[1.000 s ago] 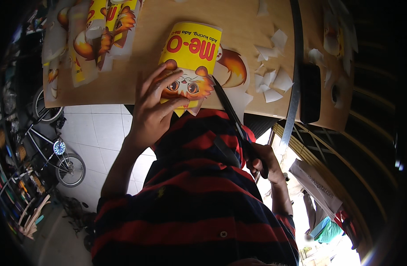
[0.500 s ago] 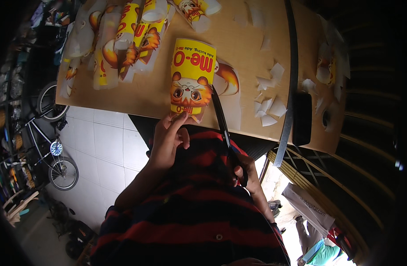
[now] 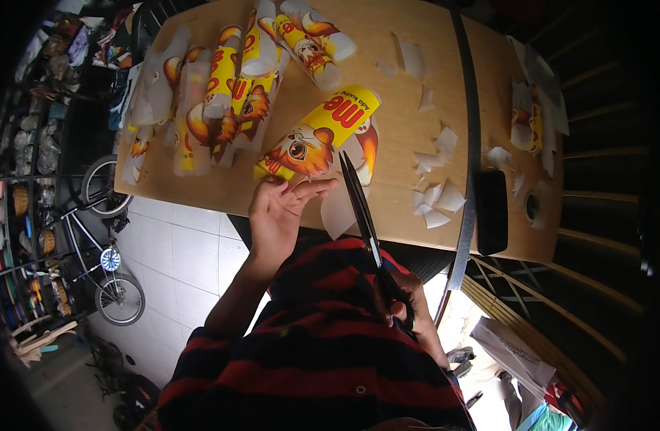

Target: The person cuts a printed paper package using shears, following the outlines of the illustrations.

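A yellow printed sheet with an orange cartoon cat (image 3: 312, 136) lies slanted and slightly curled near the table's front edge. My left hand (image 3: 276, 223) is at its lower left corner, the thumb side pinching the edge while other fingers stretch out to the right. Scissors with long dark blades (image 3: 362, 208) are in my right hand (image 3: 400, 298), its fingers wrapped round the handles. The blades are nearly closed, tips just right of the sheet. Beneath it shows another piece with an orange tail (image 3: 369, 147), and a pale flap (image 3: 342, 213) reaches the table edge.
Rolled and curled printed sheets (image 3: 222, 75) pile up at the table's far left. White paper scraps (image 3: 438, 194) lie to the right, beside a long dark metal strip (image 3: 468, 129) and a black phone-like slab (image 3: 492, 212). A bicycle (image 3: 109, 258) stands left of the table.
The printed sheet has swung clockwise, its top now leaning right. My left hand's fingers have spread rightward. The scissors have come away from the sheet's edge, and the view has shifted slightly.
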`<state>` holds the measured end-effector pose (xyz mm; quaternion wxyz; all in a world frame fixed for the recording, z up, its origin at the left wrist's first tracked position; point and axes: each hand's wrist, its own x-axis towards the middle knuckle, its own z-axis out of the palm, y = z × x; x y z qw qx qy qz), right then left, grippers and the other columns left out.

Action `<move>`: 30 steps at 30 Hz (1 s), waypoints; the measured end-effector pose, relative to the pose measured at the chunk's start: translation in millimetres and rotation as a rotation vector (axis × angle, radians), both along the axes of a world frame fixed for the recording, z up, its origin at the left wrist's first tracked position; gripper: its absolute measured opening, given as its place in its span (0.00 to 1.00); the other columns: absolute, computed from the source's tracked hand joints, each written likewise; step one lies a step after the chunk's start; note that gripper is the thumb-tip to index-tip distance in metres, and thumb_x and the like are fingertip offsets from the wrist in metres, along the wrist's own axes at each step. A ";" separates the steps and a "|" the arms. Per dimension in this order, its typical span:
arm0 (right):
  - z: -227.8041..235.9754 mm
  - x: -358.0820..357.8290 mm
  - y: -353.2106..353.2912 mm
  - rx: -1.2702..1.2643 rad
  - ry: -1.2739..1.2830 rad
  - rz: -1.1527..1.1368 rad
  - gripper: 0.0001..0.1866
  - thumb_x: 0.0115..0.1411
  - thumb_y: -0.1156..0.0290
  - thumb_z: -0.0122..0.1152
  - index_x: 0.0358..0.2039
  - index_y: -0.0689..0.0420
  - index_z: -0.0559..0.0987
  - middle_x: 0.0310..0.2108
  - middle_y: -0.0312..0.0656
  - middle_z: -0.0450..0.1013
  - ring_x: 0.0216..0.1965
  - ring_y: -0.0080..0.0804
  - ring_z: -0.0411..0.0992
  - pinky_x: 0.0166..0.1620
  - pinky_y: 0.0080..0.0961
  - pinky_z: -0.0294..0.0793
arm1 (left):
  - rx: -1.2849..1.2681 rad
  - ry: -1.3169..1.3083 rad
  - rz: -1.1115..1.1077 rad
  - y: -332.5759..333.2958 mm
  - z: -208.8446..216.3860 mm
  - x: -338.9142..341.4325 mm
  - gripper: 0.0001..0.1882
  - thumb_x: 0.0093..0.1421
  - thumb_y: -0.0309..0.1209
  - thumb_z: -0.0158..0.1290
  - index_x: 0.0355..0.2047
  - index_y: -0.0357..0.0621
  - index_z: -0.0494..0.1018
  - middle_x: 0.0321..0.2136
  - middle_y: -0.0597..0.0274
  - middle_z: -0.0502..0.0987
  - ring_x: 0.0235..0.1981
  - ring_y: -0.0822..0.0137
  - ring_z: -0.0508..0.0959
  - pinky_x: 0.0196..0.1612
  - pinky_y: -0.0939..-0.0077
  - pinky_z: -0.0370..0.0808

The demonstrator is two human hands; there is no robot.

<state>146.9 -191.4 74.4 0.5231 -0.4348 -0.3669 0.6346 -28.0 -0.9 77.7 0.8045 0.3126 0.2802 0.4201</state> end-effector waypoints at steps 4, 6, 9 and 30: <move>3.2 1.4 -14.0 -0.044 -0.049 0.018 0.38 0.47 0.30 0.56 0.21 0.61 0.70 0.12 0.31 0.64 0.11 0.16 0.64 0.16 0.14 0.59 | 0.047 -0.041 -0.010 7.6 3.2 2.5 0.28 0.59 0.39 0.36 0.54 0.32 0.62 0.49 0.43 0.72 0.52 0.45 0.72 0.58 0.54 0.61; -0.6 1.6 -17.9 -0.055 -0.103 0.031 0.40 0.46 0.26 0.52 0.20 0.59 0.70 0.11 0.30 0.65 0.11 0.16 0.65 0.16 0.13 0.59 | 0.057 -0.048 0.001 8.9 5.5 5.8 0.28 0.59 0.39 0.37 0.55 0.32 0.61 0.51 0.42 0.71 0.54 0.43 0.70 0.59 0.52 0.60; -1.4 2.9 -15.6 -0.040 -0.122 0.021 0.41 0.44 0.24 0.52 0.19 0.59 0.70 0.11 0.29 0.65 0.12 0.15 0.64 0.17 0.13 0.59 | 0.067 -0.029 0.016 7.6 16.9 17.5 0.29 0.59 0.38 0.36 0.56 0.32 0.60 0.55 0.43 0.67 0.55 0.43 0.68 0.60 0.49 0.59; -7.9 8.5 -13.3 0.011 -0.061 -0.077 0.39 0.40 0.30 0.63 0.22 0.62 0.72 0.16 0.35 0.68 0.16 0.21 0.65 0.19 0.20 0.60 | -0.305 -0.366 -0.112 7.2 21.3 33.3 0.22 0.59 0.37 0.42 0.52 0.46 0.68 0.55 0.58 0.68 0.61 0.56 0.60 0.62 0.49 0.54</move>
